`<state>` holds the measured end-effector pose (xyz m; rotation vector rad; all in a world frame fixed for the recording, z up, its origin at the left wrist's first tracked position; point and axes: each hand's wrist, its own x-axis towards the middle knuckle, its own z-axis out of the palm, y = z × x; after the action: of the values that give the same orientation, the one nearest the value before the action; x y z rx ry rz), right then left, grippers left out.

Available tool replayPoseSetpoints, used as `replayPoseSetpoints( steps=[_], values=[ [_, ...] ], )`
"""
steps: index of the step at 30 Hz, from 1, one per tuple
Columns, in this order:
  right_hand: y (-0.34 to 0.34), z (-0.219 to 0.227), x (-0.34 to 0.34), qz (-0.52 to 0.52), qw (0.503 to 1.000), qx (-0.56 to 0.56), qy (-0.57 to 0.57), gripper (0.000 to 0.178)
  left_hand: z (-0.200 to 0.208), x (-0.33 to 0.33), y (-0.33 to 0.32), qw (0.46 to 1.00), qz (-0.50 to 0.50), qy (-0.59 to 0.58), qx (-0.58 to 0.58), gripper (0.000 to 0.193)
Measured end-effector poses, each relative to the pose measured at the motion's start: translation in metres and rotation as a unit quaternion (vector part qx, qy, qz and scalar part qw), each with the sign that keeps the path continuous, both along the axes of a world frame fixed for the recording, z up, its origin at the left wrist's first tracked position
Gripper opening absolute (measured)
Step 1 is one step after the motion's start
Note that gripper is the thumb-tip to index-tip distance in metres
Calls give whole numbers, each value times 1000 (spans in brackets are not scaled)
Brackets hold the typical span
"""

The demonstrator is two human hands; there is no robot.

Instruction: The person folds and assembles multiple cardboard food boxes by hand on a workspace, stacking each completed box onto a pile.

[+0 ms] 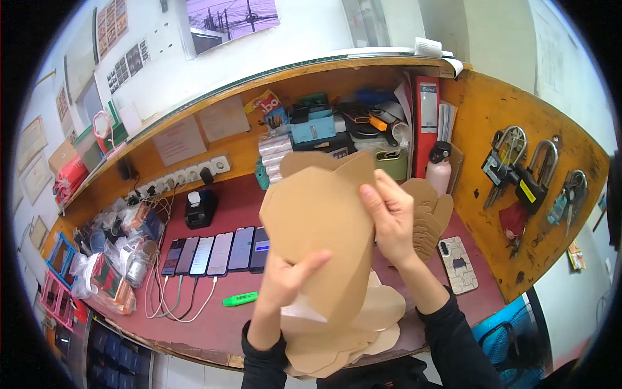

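Between my two hands a brown cardboard box blank is held up over the desk, partly folded and tilted. My left hand grips its lower left side, thumb lying across the front. At the upper right edge my right hand is closed on it, thumb on the near face. Below lies a loose pile of flat cardboard blanks at the desk's front edge. Another stack of brown cardboard pieces stands behind my right wrist, partly hidden by it.
On the dark red desk, several phones charge in a row beside a green highlighter. A patterned phone case lies right. A pink bottle and red binder stand behind. Padlocks hang on the right panel.
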<state>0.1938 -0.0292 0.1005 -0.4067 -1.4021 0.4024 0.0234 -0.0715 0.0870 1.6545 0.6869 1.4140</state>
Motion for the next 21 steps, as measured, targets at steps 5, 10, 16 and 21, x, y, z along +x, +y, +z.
replayPoseSetpoints(
  steps=[5, 10, 16, 21],
  values=[
    [-2, 0, 6, 99, 992, -73, -11, 17, 5, 14, 8, 968, 161, 1, 194, 36],
    [5, -3, 14, 75, 993, -44, -75, 18, 26, 19, 6, 953, 159, -77, 245, 23],
    [-4, 4, 19, -5, 994, -40, -98, 19, 13, 3, 11, 957, 185, 4, 224, 10],
    [-1, 0, 16, 48, 995, -70, -54, 6, 14, 4, 12, 949, 207, 19, 237, 12]
  ],
)
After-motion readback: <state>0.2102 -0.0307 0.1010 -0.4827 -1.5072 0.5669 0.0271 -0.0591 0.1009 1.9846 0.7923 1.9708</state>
